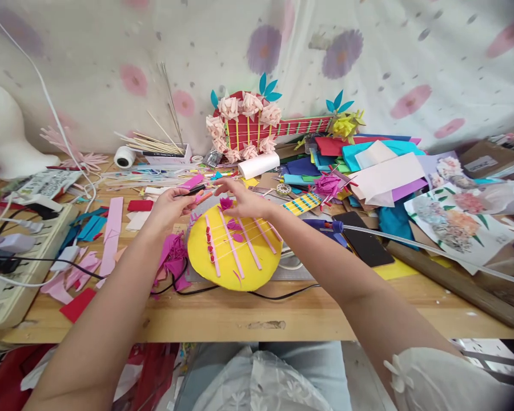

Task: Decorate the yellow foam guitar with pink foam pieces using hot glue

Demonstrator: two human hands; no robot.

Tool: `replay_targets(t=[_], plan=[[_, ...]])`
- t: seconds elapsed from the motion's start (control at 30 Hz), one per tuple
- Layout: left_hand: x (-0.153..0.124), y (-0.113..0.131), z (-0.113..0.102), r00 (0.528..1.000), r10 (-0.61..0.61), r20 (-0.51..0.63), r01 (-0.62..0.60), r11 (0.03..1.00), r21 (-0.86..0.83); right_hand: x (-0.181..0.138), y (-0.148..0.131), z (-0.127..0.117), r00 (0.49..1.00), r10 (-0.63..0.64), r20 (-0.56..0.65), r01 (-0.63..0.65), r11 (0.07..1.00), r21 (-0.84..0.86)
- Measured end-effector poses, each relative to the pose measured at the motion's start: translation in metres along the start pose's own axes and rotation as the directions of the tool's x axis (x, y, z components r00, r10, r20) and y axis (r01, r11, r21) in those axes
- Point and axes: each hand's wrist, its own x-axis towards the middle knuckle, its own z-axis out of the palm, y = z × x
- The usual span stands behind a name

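Observation:
A yellow paper guitar [257, 274] lies on the table, with pink strips, thin pale strings and small red beads on its round body. Its yellow neck [302, 203], crossed by blue bars, points to the upper right. At the body's upper left edge, my left hand [171, 206] is closed on a slim black pen-like tool [192, 189]; an orange stick-like piece [205, 197] shows by its fingertips. My right hand [244, 200] hovers over the top of the body, fingers bent and apart, close to a magenta paper petal cluster [226, 203]. Loose magenta petals [235, 225] rest among the strings.
Behind stands a red paper guitar [302, 127] with pale pink roses. A blue glue gun [325, 225] and black phone [363, 238] lie to the right, near piled coloured paper [389, 171]. A power strip [21, 268] and paper scraps lie left; a black cable [282, 295] runs in front.

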Motion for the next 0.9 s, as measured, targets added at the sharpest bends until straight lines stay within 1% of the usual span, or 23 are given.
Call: replay_targets(t=[0.07, 0.13, 0.17, 0.23, 0.3, 0.47, 0.57, 0.73, 0.83, 0.9], plan=[[0.002, -0.002, -0.003, 1.0, -0.014, 0.003, 0.014, 1.0, -0.013, 0.011, 0.004, 0.0, 0.993, 0.006, 0.119, -0.006, 1.0, 0.0], [0.003, -0.005, -0.005, 1.0, -0.03, 0.007, 0.03, 0.999, -0.016, 0.019, 0.006, 0.0, 0.978, 0.028, 0.208, -0.026, 1.0, -0.013], [0.004, -0.005, -0.005, 0.999, -0.035, 0.007, 0.035, 0.999, -0.015, 0.021, 0.007, 0.0, 0.971, 0.04, 0.236, -0.036, 0.999, -0.025], [0.004, -0.006, -0.004, 0.999, -0.037, 0.009, 0.037, 0.999, -0.01, 0.024, 0.009, 0.001, 0.965, 0.055, 0.256, -0.047, 0.998, -0.039], [0.005, -0.005, -0.003, 0.999, -0.03, 0.018, 0.031, 1.0, -0.006, 0.025, 0.011, 0.003, 0.969, 0.066, 0.239, -0.057, 0.997, -0.045], [0.008, -0.005, 0.001, 0.998, -0.007, 0.067, 0.006, 1.0, 0.01, 0.018, 0.014, 0.005, 0.984, 0.101, 0.146, -0.092, 0.994, -0.066], [0.009, -0.006, 0.005, 0.998, 0.0, 0.069, -0.003, 0.999, 0.043, 0.014, 0.014, 0.006, 0.987, 0.097, 0.127, -0.087, 0.993, -0.078], [0.007, -0.004, 0.016, 0.998, -0.015, 0.056, 0.007, 0.989, 0.149, 0.012, 0.016, 0.01, 0.992, 0.068, 0.103, -0.054, 0.99, -0.134], [0.007, -0.003, 0.022, 0.996, -0.006, 0.083, -0.015, 0.969, 0.248, 0.011, 0.019, 0.012, 0.996, 0.037, 0.082, -0.023, 0.986, -0.162], [0.01, -0.004, 0.025, 0.994, -0.001, 0.111, -0.034, 0.95, 0.309, 0.01, 0.02, 0.013, 0.997, 0.046, 0.056, -0.037, 0.987, -0.154]])
